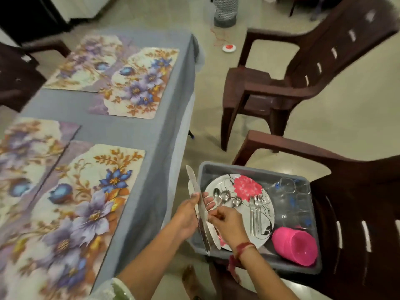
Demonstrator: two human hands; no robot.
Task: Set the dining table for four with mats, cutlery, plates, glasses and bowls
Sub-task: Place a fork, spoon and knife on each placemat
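The left hand (188, 215) holds some plates (193, 182) up on their edge, thumb on one side and fingers (208, 201) on the other, over the grey tub (255, 169) on a brown chair (357, 213). The right hand (227, 221) has curled fingers just beside them, but I cannot tell if it holds anything. Four flower mats (86, 202) lie on the counter (134, 131).

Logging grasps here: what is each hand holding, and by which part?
Left hand grips upright plates by the rim. Right hand curls beside the spoons; hold cannot be told.
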